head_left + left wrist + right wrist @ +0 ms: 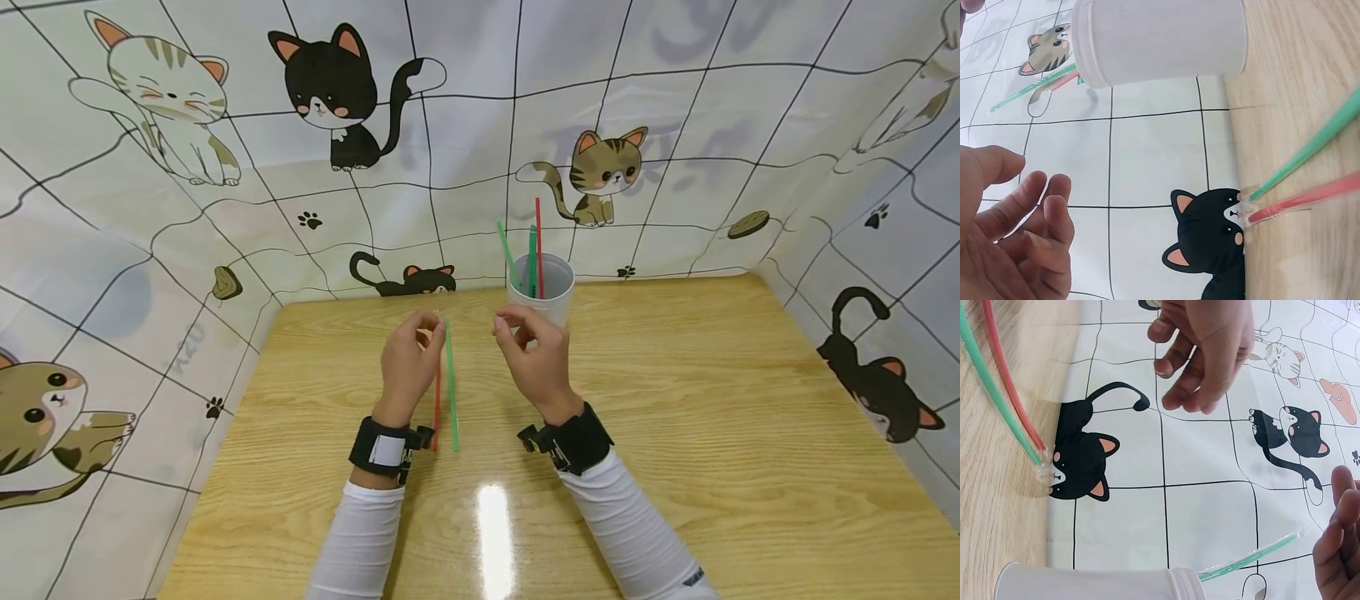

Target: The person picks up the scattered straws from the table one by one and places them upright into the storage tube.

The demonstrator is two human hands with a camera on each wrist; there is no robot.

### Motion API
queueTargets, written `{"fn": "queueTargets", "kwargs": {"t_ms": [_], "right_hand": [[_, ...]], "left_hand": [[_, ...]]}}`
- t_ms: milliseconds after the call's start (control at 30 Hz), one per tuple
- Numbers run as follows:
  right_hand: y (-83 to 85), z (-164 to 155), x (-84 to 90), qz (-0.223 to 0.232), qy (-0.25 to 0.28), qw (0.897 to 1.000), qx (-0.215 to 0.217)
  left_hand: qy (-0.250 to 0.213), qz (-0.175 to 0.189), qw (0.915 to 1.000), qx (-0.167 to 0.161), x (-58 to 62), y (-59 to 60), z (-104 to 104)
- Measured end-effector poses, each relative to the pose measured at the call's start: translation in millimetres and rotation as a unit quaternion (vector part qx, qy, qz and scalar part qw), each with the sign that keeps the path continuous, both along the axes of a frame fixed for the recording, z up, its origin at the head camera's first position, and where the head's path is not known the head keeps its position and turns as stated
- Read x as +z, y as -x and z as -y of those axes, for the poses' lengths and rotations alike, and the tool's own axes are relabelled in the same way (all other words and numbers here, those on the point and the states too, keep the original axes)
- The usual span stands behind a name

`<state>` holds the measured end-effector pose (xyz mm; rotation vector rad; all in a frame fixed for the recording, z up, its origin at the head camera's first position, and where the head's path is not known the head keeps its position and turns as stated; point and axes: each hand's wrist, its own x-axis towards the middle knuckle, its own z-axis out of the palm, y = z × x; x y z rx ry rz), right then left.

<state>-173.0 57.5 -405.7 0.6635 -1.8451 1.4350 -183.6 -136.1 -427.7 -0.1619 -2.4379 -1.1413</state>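
Note:
My left hand (408, 371) is held above the table with its fingers loosely bent and nothing between them. In the left wrist view, a gap shows between its thumb and fingertips (1047, 184). A green straw (452, 392) and a red straw (437, 400), both in clear wrappers, lie side by side on the table beside this hand. My right hand (536, 358) hovers in front of a white cup (561, 283), fingers relaxed and holding nothing. Two green straws (506, 246) (532, 258) and a red one (538, 229) stand in the cup, leaning on its rim.
The wood-grain table (675, 400) meets a white curtain (480, 142) with cat drawings at its back and sides. The cup stands near the table's back edge. A black strap with a small camera (581, 437) sits on each wrist.

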Motion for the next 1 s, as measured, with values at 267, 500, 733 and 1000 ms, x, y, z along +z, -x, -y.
{"fn": "queueTargets", "kwargs": {"t_ms": [267, 500, 733, 1000], "right_hand": [[-0.2, 0, -1.5, 0.003, -0.002, 1.000, 0.005], [-0.7, 0, -1.7, 0.007, 0.001, 1.000, 0.013], [-1.8, 1, -1.5, 0.014, 0.000, 1.000, 0.015], [-4.0, 1, -0.7, 0.019, -0.008, 1.000, 0.015]], "left_hand": [[0.032, 0.021, 0.9988, 0.032, -10.9, 10.0, 4], [0.095, 0.069, 0.9912, 0.061, -22.4, 23.6, 4], [0.166, 0.149, 0.9725, 0.065, -24.5, 32.6, 3], [0.221, 0.208, 0.9507, 0.064, -32.0, 42.5, 2]]}}
